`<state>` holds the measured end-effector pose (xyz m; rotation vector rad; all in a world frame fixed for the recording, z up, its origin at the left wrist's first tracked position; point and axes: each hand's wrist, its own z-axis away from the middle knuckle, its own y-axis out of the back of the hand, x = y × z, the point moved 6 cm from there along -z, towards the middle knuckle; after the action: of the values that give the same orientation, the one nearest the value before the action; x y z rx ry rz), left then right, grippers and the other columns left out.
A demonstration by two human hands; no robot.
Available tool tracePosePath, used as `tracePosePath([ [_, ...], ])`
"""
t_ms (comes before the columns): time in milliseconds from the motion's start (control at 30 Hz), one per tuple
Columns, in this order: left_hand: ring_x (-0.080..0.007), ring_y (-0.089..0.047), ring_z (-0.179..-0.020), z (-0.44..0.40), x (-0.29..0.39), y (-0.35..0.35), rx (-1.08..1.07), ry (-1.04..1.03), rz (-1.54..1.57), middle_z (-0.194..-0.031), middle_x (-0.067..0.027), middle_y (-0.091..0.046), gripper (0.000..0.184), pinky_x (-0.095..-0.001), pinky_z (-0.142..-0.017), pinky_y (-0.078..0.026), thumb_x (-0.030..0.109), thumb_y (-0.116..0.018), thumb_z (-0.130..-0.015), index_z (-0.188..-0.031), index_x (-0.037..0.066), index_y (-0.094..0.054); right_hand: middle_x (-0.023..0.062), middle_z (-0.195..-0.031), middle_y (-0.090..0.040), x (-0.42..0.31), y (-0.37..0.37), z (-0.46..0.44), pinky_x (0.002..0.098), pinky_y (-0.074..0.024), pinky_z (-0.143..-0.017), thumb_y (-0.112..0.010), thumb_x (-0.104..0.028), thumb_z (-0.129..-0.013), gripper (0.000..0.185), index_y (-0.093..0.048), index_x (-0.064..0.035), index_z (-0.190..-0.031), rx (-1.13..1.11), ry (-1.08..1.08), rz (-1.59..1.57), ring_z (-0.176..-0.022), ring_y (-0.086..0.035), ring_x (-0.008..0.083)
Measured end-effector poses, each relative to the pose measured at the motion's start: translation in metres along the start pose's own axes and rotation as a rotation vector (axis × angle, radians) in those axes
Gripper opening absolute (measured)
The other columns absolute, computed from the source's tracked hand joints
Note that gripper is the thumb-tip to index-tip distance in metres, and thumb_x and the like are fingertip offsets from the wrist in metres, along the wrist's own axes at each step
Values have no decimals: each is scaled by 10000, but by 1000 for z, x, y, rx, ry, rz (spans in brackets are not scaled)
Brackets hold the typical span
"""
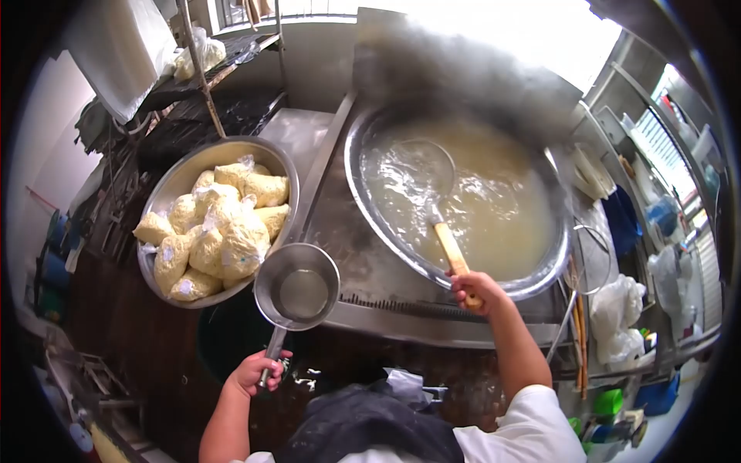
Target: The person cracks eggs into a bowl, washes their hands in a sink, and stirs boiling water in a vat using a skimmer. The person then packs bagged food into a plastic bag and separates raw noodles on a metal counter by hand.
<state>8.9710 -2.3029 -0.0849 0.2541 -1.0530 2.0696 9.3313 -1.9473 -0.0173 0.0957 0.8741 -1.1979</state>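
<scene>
My left hand [258, 373] is closed around the metal handle of a deep saucepan [270, 287], held level beside a basin. A little cloudy liquid seems to lie in its bottom. My right hand [476, 293] grips the wooden handle of a round skimmer [450, 248] above the near rim of a large metal cauldron [417, 268]. The skimmer's round head lies in the cloudy, yellowish liquid [502, 208], whose surface is rippled on that side. Whether the head is mesh or solid, I cannot tell.
A wide metal basin [287, 160] on the left holds several clear bags [224, 239] of pale yellow food. Steam [463, 77] rises behind the cauldron. A metal counter [332, 270] surrounds it. Shelving [204, 85] stands at left; plastic bags [617, 316] and wooden sticks [579, 339] are at right.
</scene>
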Motion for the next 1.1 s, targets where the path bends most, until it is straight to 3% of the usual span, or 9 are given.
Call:
tracePosePath([
  [100, -170, -509, -512, 0, 1, 1, -7, -14, -41, -700, -62, -523, 498, -321, -488, -435, 108, -572, -811, -1284, -4, -470, -14, -724, -534, 27, -18, 40, 270, -499, -468, -638, -137, -886, 416, -483, -70, -1265, -102, 17, -87, -540, -540, 76],
  [367, -146, -501, -514, -3, 2, 1, -47, -14, -26, -704, -57, -540, 497, -303, -476, -443, 112, -557, -820, -1297, 13, -462, 15, -719, -544, 99, -51, 128, 296, -492, -467, -679, -150, -874, 431, -494, -75, -1256, 12, 143, 77, -526, -570, 134],
  [633, -152, -503, -523, -4, 2, 6, -77, -1, -39, -709, -53, -533, 502, -313, -488, -437, 124, -558, -838, -1319, 24, -455, 35, -801, -616, 185, -33, 136, 281, -503, -559, -678, -109, -868, 396, -538, -75, -1236, 387, 310, 334, -599, -595, 127],
  [700, -154, -503, -525, -2, 3, 5, -78, -7, -30, -708, -52, -529, 505, -314, -489, -436, 124, -558, -840, -1324, 26, -453, 20, -862, -645, 181, -38, 152, 268, -503, -656, -691, -88, -841, 444, -567, -70, -1267, 562, 438, 615, -678, -605, 121],
  [733, -152, -496, -527, -2, 3, 4, -74, -12, -47, -710, -46, -525, 498, -316, -494, -429, 123, -558, -838, -1317, 31, -458, -33, -810, -537, 174, -47, 161, 222, -454, -585, -685, -42, -834, 454, -574, -90, -1272, 621, 596, 792, -683, -539, 67],
  [767, -150, -490, -529, -2, 3, 4, -70, -17, -64, -713, -41, -521, 492, -319, -500, -423, 123, -558, -835, -1310, 36, -463, -33, -810, -537, 176, -47, 166, 222, -454, -585, -685, -42, -834, 454, -574, -90, -1272, 615, 594, 793, -683, -539, 67],
  [833, -150, -489, -528, -2, 3, 6, -69, -19, -58, -715, -43, -522, 491, -319, -498, -423, 120, -557, -835, -1309, 34, -464, 34, -895, -660, 187, -35, 172, 278, -491, -788, -688, -114, -834, 464, -587, -120, -1288, 534, 428, 591, -830, -614, 121],
  [967, -164, -494, -520, -4, 3, 7, -63, -14, -45, -701, -61, -520, 509, -320, -478, -423, 116, -551, -837, -1327, 26, -448, 63, -898, -671, 157, -45, 188, 270, -488, -767, -701, -119, -828, 444, -600, -115, -1261, 710, 589, 831, -795, -623, 140],
  [1100, -170, -489, -508, -5, 2, 8, -55, 12, -39, -690, -66, -516, 513, -325, -472, -421, 111, -551, -824, -1319, 23, -448, 62, -908, -670, 148, -35, 178, 273, -490, -770, -712, -118, -822, 440, -604, -106, -1248, 710, 606, 701, -806, -624, 140],
])
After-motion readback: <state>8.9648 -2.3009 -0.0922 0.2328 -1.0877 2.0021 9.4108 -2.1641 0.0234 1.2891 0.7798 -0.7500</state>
